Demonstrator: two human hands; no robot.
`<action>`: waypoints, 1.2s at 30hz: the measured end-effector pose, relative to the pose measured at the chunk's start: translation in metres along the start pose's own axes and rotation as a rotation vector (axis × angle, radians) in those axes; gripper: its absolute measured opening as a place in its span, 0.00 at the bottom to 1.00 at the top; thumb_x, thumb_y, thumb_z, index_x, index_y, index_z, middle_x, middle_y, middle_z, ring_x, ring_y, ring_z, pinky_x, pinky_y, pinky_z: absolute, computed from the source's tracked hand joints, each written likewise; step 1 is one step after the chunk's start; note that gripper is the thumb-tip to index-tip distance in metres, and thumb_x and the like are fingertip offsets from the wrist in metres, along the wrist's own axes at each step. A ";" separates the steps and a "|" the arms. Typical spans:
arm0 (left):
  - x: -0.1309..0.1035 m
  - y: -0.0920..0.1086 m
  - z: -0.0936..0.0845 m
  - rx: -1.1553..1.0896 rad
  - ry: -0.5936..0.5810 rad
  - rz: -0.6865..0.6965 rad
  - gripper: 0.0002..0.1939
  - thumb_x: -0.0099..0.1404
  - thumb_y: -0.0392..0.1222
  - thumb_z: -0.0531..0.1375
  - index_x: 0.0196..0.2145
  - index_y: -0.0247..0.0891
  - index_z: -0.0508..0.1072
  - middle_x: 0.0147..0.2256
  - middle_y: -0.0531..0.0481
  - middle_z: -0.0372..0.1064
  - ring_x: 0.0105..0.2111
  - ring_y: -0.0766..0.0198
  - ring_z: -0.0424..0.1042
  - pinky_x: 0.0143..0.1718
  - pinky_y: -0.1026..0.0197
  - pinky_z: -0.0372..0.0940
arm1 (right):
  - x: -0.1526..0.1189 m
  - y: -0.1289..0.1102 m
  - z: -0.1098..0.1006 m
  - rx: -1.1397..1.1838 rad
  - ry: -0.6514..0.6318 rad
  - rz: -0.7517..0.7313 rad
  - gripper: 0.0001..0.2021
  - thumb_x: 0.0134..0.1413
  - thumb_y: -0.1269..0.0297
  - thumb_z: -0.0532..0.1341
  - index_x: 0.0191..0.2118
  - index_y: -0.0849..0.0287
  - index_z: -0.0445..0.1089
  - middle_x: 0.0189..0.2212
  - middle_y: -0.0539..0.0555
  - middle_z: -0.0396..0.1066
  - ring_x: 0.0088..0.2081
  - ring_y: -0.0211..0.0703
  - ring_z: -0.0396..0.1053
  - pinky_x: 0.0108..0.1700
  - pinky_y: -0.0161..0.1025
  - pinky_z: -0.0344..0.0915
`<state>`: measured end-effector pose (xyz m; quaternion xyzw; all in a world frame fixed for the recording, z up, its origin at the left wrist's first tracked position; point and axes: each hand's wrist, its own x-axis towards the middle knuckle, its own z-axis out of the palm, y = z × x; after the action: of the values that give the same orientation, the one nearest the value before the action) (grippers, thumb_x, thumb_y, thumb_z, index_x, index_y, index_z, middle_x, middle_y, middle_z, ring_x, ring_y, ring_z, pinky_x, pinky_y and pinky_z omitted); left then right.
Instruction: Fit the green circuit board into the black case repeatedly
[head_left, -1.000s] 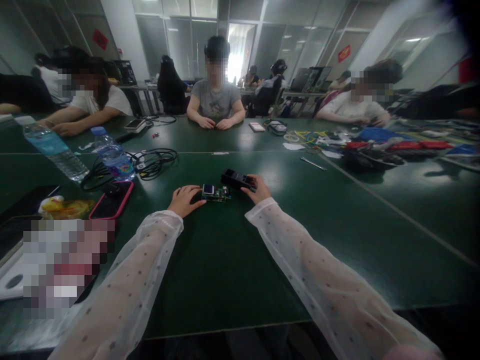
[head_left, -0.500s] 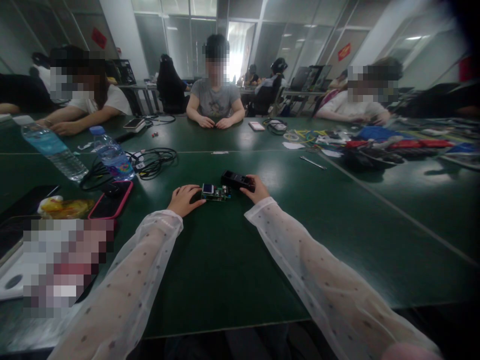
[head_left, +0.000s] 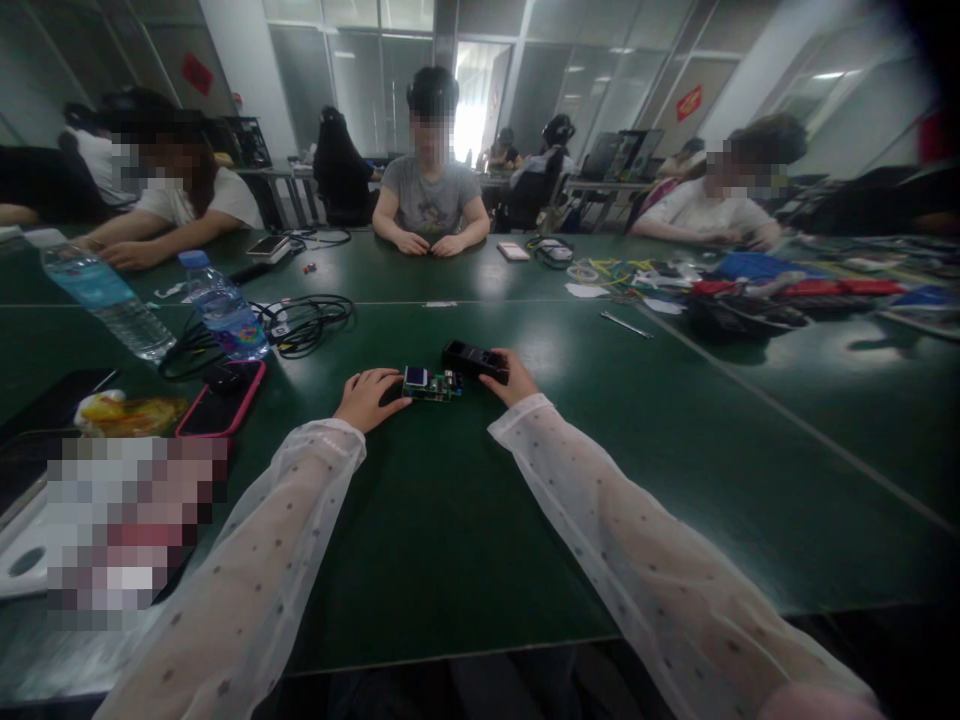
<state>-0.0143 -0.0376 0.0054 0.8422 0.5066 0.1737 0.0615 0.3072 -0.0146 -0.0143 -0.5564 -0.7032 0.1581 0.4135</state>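
Note:
My left hand (head_left: pixel 367 398) rests at the left end of a green circuit board (head_left: pixel 433 386) with a small screen, its thumb and fingers closed on the board's edge. A black rectangular plastic casing (head_left: pixel 471 358) lies just behind and to the right of the board. Around the right end of that casing, the thumb and fingers of my right hand (head_left: pixel 513 378) are closed. Board and casing sit close together at the middle of the green table (head_left: pixel 450 540); whether they touch I cannot tell. Both forearms wear sheer white dotted sleeves.
Left of my hands are a pink-edged phone (head_left: pixel 223 400), two water bottles (head_left: pixel 225 308) and coiled black cables (head_left: pixel 319 318). A metal wrench-like tool (head_left: pixel 627 325) lies to the right, before a heap of cables and bags (head_left: pixel 780 295). A person (head_left: pixel 429 205) sits opposite.

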 end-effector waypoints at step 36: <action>-0.001 0.004 -0.003 -0.006 0.006 -0.004 0.25 0.66 0.60 0.51 0.55 0.46 0.64 0.57 0.48 0.61 0.58 0.51 0.57 0.57 0.43 0.50 | 0.001 -0.001 0.001 -0.012 -0.002 -0.014 0.27 0.47 0.61 0.64 0.53 0.56 0.57 0.46 0.58 0.68 0.47 0.52 0.70 0.52 0.56 0.66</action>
<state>-0.0128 -0.0404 0.0094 0.8405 0.5079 0.1779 0.0628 0.3063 -0.0138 -0.0140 -0.5538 -0.7083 0.1516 0.4106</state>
